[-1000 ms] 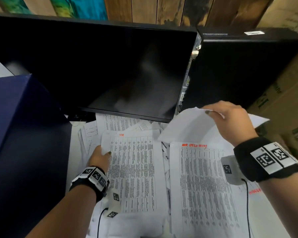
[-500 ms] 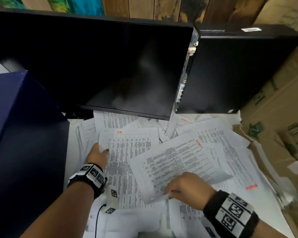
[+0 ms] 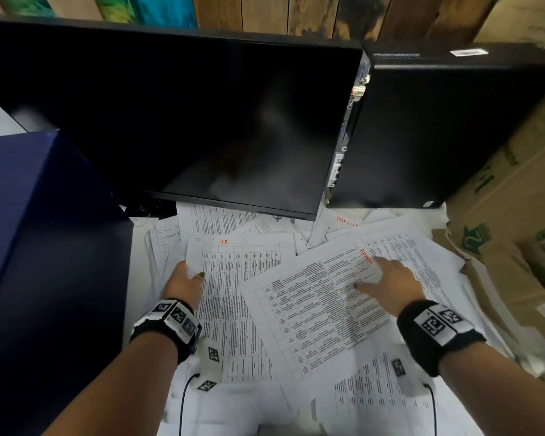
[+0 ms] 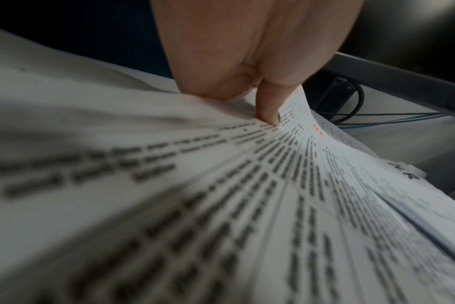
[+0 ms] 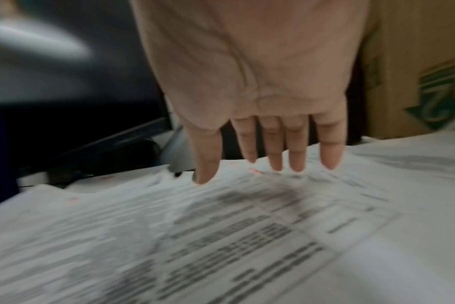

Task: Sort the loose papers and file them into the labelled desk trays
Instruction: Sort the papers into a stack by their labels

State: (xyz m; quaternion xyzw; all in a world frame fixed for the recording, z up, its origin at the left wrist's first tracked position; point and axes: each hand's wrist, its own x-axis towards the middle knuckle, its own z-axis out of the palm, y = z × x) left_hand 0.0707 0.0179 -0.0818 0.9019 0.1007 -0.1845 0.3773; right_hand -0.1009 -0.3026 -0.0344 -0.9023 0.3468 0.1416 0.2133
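Observation:
Printed sheets lie scattered over the white desk (image 3: pixel 139 247). My left hand (image 3: pixel 186 275) pinches the left edge of a sheet marked "HR" in red (image 3: pixel 243 278). In the left wrist view the thumb (image 4: pixel 266 109) presses down on that HR sheet (image 4: pixel 247 185), with the fingers hidden beneath it. A tilted sheet with a red heading (image 3: pixel 312 309) overlaps the HR sheet on the right. My right hand (image 3: pixel 386 276) is spread flat at its top right corner. The straight fingers (image 5: pixel 296 148) hold nothing. No labelled trays are in view.
A dark monitor (image 3: pixel 202 121) overhangs the back of the pile, with a black computer case (image 3: pixel 438 127) to its right. Cardboard boxes (image 3: pixel 516 231) close off the right side and a dark blue box (image 3: pixel 38 247) the left. Cables (image 4: pixel 364 121) run under the monitor.
My right hand brought a lifted sheet down onto the pile, let go of it, and moved forward to lie flat at its far corner. The left hand kept its grip on the HR sheet.

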